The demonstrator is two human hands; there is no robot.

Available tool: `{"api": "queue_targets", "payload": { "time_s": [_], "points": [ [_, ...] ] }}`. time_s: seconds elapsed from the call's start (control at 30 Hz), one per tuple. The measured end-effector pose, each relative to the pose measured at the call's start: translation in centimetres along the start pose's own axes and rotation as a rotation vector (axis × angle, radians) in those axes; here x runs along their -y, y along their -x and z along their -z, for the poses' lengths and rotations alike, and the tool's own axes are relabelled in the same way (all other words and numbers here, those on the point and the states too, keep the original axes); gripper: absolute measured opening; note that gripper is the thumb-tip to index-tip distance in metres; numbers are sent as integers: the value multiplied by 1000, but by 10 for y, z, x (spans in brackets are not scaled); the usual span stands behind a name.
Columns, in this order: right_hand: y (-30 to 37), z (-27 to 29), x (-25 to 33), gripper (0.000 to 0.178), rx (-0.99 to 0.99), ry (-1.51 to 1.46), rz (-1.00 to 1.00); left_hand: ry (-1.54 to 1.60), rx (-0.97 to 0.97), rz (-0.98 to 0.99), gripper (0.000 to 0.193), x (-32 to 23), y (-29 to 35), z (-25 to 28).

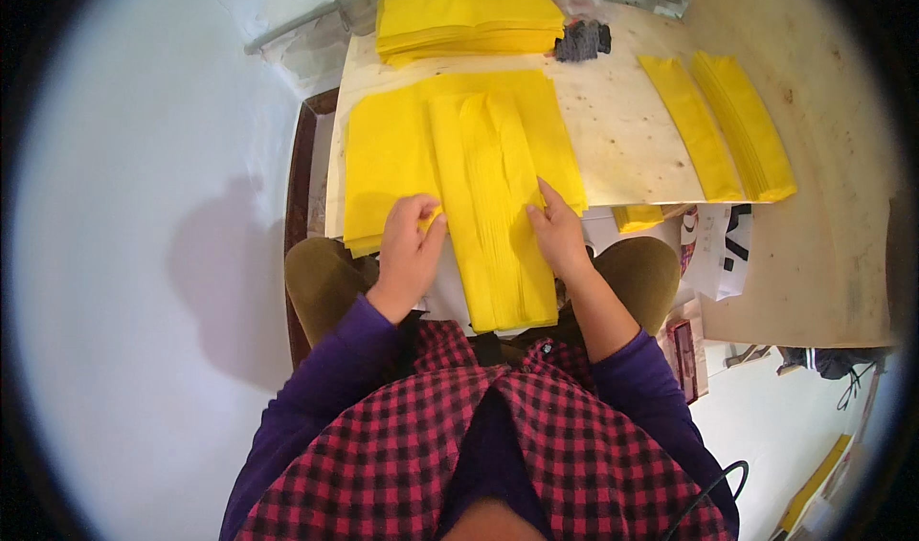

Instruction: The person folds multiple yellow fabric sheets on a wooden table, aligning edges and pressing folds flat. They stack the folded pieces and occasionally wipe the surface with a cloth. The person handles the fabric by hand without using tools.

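You have both bare hands at a long folded yellow bundle (503, 263), one on each side of it. The bundle lies lengthwise in front of you, its far part on top of a wide pile of yellow sheets (383, 148) and its near end jutting past the table's near edge, above your lap. Its layers run along its length, with a loose, rumpled fold at the far end. Your left hand (410, 254) is by the bundle's left side, fingers curled in and thumb close to the forefinger. Your right hand (560, 235) is at the right edge, its thumb and forefinger spread a little along the fabric. Whether either hand is pinching a layer or merely resting there, I cannot fairly tell from this height.

On the pale wooden table (613, 148), beyond the wide pile, sits a thick yellow stack (469, 14), with a dark grey crumpled item (582, 40) just beside its right end. Toward the right, two narrow yellow strips (713, 129) lie side by side, both slanting (the right one looks the thicker). Below the table edge on that side is a white bag (720, 259) with dark markings.
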State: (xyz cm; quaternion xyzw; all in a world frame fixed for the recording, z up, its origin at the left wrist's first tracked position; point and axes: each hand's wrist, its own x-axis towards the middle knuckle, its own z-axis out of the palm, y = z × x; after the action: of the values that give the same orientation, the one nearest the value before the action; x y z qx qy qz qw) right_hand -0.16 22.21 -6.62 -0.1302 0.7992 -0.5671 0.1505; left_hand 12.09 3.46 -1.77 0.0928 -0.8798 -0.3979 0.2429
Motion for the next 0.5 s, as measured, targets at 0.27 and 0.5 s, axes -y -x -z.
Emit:
{"api": "queue_targets", "payload": {
  "time_s": [0.27,0.5],
  "points": [
    [2,4,1,51,32,66,-30,-422,433,-628,48,-14,-112,-68],
    [5,3,-1,55,34,-31,26,-547,611,-490,54,19,-122,-89]
  ]
}}
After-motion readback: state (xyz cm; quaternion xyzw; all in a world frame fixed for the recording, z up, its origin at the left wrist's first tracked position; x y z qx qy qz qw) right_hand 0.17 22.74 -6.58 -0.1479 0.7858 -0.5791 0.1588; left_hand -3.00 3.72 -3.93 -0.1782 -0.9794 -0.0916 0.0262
